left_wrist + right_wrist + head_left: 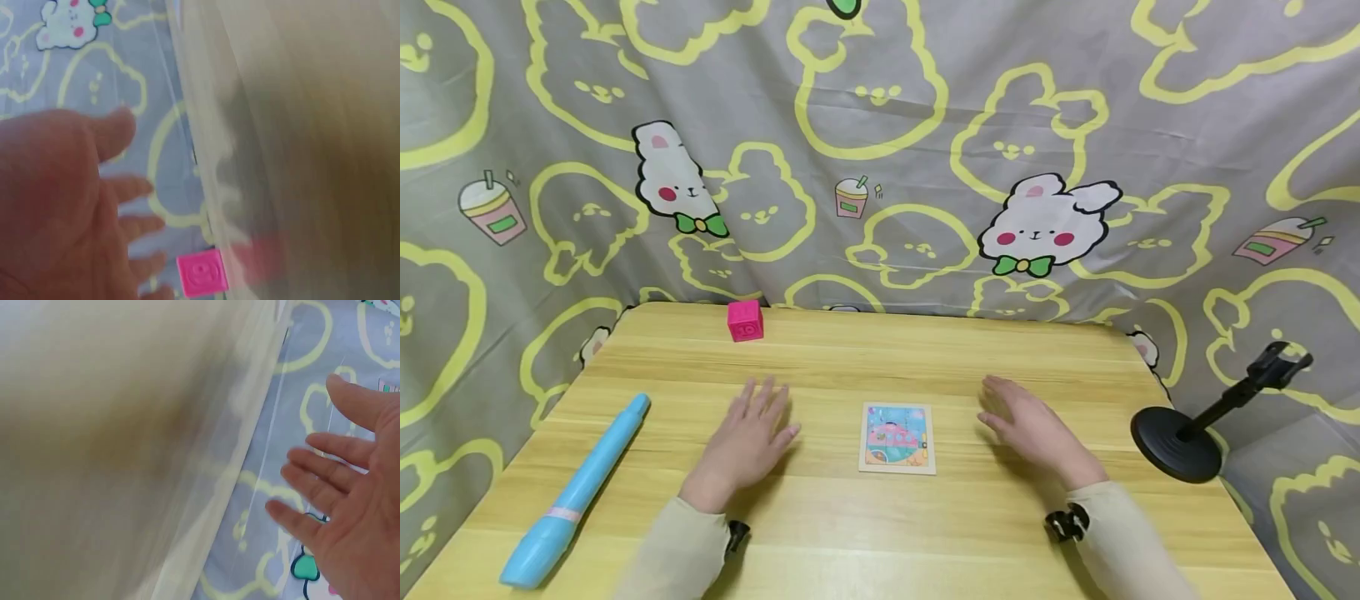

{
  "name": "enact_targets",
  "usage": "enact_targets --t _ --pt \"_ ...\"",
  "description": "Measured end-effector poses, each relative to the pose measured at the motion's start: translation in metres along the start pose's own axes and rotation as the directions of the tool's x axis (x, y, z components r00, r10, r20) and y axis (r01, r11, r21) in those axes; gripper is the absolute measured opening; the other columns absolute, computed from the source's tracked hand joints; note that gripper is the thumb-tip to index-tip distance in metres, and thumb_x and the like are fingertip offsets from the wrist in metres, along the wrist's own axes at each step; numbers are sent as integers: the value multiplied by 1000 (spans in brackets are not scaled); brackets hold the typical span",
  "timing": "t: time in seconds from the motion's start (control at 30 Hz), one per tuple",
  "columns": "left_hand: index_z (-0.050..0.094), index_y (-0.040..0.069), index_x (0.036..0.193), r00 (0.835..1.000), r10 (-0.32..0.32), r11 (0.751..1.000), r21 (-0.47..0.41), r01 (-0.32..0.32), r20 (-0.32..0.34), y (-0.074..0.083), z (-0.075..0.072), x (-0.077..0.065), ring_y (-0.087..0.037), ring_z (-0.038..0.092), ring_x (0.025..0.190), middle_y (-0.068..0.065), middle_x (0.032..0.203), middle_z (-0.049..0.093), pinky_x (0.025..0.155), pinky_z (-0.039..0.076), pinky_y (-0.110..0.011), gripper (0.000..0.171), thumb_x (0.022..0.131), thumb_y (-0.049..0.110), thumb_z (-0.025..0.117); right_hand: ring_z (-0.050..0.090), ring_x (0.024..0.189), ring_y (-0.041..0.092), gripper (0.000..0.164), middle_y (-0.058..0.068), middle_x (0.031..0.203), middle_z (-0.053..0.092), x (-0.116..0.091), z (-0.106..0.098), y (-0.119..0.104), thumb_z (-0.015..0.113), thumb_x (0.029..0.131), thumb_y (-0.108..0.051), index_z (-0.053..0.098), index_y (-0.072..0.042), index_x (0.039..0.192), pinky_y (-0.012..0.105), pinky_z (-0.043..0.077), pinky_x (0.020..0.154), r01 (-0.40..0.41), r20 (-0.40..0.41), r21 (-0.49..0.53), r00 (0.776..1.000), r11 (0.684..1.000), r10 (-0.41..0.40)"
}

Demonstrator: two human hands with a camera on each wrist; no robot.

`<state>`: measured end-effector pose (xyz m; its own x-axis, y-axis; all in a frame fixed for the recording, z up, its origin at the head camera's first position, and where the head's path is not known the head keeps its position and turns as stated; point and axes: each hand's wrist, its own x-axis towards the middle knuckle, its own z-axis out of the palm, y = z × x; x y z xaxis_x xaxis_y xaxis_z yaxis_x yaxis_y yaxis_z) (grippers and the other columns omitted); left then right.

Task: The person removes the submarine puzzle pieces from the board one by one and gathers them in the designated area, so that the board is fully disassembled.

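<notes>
Holding nothing, the left hand [743,446] and right hand [1037,429] hung over the table [850,533], fingers loosely extended, the board [897,438] flat between them. To my eye it looked light, stiff and thin, best taken by its side edges.

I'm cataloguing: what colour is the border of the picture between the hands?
The border is pale cream; the head view shows it best.

A board [897,437] is lying on the table [850,525]; the left hand [745,442], then a wand [583,485], are occupying its 9 o'clock, the right hand [1033,427], then a stand [1172,446], its 3; a cube [746,322] is sitting toward 10:30, a curtain [891,192] hanging at 12.
</notes>
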<state>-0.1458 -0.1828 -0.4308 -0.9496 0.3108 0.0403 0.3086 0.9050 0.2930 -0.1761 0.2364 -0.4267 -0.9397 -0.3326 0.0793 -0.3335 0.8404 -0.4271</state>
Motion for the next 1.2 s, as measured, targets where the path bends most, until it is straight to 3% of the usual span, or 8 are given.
enact_targets --t 0.17,0.5,0.8,1.2 --pt "35 -2 150 982 186 982 -51 -184 26 26 8 1 -44 16 144 -23 156 25 114 17 -55 61 102 32 53 46 130 38 52 18 140 52 16 8 -18 66 95 -20 50 0 141 54 34 107 51 25 82 998 995 -54" --pt "41 2 149 927 358 934 -38 -356 116 77 25 -3 -38 20 144 -16 157 28 115 20 -49 62 101 39 53 48 129 32 42 13 136 57 39 27 -49 65 95 -12 58 -2 135 50 35 108 131 123 182 980 975 -155" --pt "40 6 150 894 396 915 -4 -404 209 103 34 -6 -33 20 145 -14 157 29 115 23 -43 63 101 46 48 52 125 26 36 9 129 61 53 45 -64 64 95 -10 62 -3 131 46 38 106 177 187 208 958 962 -217" --pt "39 10 152 897 342 937 -30 -348 280 118 42 -5 -30 17 147 -10 160 23 113 28 -39 69 98 53 50 47 126 25 32 5 131 58 65 54 -81 63 96 -14 65 -5 127 44 36 107 265 244 144 924 954 -293"
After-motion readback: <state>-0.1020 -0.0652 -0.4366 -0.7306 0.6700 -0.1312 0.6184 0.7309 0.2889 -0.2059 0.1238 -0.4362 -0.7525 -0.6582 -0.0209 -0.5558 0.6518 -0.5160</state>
